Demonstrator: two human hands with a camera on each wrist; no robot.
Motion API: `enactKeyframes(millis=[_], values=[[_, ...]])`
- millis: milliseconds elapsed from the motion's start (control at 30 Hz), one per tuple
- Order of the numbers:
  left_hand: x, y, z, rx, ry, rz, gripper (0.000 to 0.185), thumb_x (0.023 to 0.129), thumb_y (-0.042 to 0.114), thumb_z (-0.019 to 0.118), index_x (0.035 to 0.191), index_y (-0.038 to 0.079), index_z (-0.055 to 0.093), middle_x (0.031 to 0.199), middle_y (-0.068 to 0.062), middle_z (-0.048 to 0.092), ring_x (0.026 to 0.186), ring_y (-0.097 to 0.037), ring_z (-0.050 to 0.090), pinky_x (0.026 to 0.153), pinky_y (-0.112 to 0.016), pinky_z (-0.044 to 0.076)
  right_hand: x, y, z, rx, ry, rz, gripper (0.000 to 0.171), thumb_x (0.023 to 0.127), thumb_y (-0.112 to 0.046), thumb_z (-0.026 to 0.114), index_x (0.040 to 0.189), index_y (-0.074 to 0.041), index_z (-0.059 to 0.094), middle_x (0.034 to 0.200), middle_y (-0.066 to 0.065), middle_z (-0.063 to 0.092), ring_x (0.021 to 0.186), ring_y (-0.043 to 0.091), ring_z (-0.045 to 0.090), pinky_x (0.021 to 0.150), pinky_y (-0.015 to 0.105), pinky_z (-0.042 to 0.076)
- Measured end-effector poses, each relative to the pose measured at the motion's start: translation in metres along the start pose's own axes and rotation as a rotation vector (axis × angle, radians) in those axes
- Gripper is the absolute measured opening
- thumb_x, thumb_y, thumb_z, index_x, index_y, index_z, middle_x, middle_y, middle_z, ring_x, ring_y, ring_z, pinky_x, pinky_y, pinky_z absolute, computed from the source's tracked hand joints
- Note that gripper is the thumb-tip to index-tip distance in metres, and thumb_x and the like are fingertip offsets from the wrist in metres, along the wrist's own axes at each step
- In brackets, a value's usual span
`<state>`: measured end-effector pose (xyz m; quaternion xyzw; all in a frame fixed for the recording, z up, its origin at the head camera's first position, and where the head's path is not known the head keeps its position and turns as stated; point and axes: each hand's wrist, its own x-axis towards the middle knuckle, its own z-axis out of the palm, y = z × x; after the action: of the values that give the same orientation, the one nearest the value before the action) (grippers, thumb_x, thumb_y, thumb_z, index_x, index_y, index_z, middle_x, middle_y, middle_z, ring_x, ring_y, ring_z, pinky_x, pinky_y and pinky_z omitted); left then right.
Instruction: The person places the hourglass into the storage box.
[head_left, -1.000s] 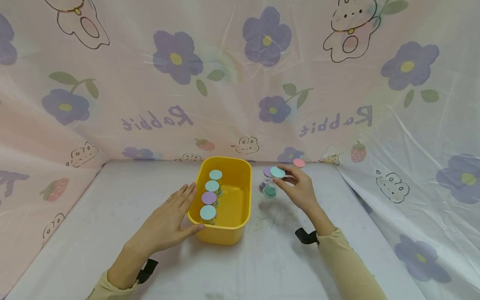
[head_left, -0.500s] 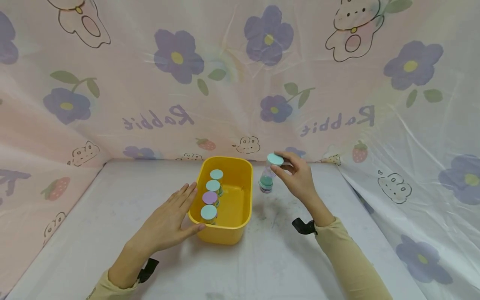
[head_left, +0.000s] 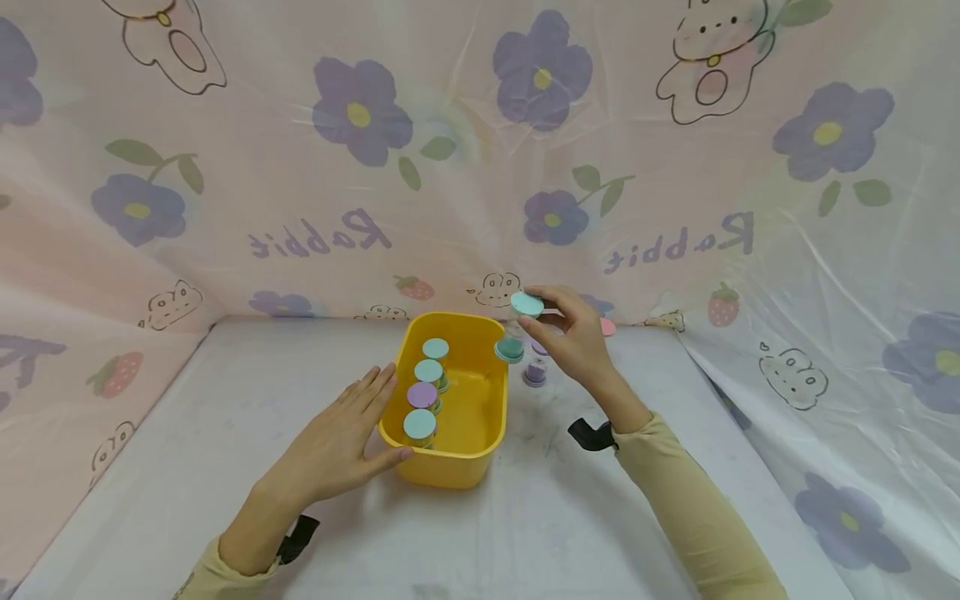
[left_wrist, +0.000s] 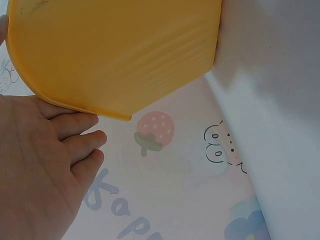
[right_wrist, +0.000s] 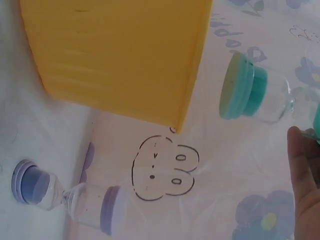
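Note:
A teal hourglass is pinched near its top cap by my right hand, lifted beside the right rim of a yellow bin. In the right wrist view the hourglass shows teal sand at its capped end. My left hand rests with straight fingers along the bin's left rim; the left wrist view has those fingers against the rim. Inside the bin, several hourglasses stand in a row on the left side, teal-capped ones and a purple-capped one.
A purple hourglass stands on the white table right of the bin, partly behind my right hand. Beyond that hand shows a pink cap. A printed curtain encloses the table at the back and sides.
My right hand has raised the teal hourglass off the table and carried it left to the bin's rim, uncovering the purple hourglass. My left hand stays on the bin.

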<state>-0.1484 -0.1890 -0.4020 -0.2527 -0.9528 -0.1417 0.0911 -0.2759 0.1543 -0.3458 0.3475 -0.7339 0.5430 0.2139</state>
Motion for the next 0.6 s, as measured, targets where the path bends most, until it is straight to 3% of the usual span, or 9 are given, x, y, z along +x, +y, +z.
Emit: enactKeyframes(millis=[200, 367, 467, 600], values=[[0.001, 0.0, 0.0, 0.003, -0.009, -0.004, 0.103, 0.096, 0.072, 0.054, 0.165, 0.002, 0.023, 0.173, -0.013, 0.019, 0.159, -0.032, 0.018, 0.128, -0.053, 0.022, 0.007, -0.004, 0.014, -0.017, -0.065, -0.016, 0.043, 0.087, 0.011, 0.077, 0.129, 0.009, 0.065, 0.122, 0.023, 0.064, 0.108, 0.028, 0.066, 0.09, 0.026, 0.061], [0.001, 0.0, -0.001, 0.01, -0.009, -0.003, 0.103, 0.097, 0.072, 0.054, 0.165, 0.002, 0.023, 0.173, -0.013, 0.018, 0.159, -0.032, 0.017, 0.127, -0.054, 0.023, 0.011, 0.006, 0.024, -0.02, -0.132, 0.007, 0.046, 0.087, 0.01, 0.077, 0.131, 0.01, 0.064, 0.123, 0.024, 0.064, 0.108, 0.038, 0.066, 0.09, 0.039, 0.063], [0.001, 0.0, -0.001, 0.012, -0.008, -0.004, 0.103, 0.096, 0.072, 0.054, 0.165, 0.002, 0.023, 0.173, -0.012, 0.018, 0.159, -0.032, 0.018, 0.127, -0.054, 0.024, 0.013, 0.014, 0.029, -0.022, -0.183, 0.006, 0.047, 0.088, 0.004, 0.08, 0.132, 0.004, 0.065, 0.124, 0.019, 0.065, 0.108, 0.034, 0.068, 0.09, 0.044, 0.063], [0.0, 0.0, -0.001, 0.004, -0.013, -0.012, 0.103, 0.096, 0.073, 0.053, 0.165, 0.003, 0.022, 0.173, -0.011, 0.017, 0.159, -0.032, 0.017, 0.128, -0.054, 0.022, 0.015, 0.021, 0.034, -0.081, -0.25, 0.019, 0.046, 0.087, -0.001, 0.083, 0.13, 0.001, 0.068, 0.122, 0.016, 0.067, 0.105, 0.03, 0.07, 0.09, 0.038, 0.063]])
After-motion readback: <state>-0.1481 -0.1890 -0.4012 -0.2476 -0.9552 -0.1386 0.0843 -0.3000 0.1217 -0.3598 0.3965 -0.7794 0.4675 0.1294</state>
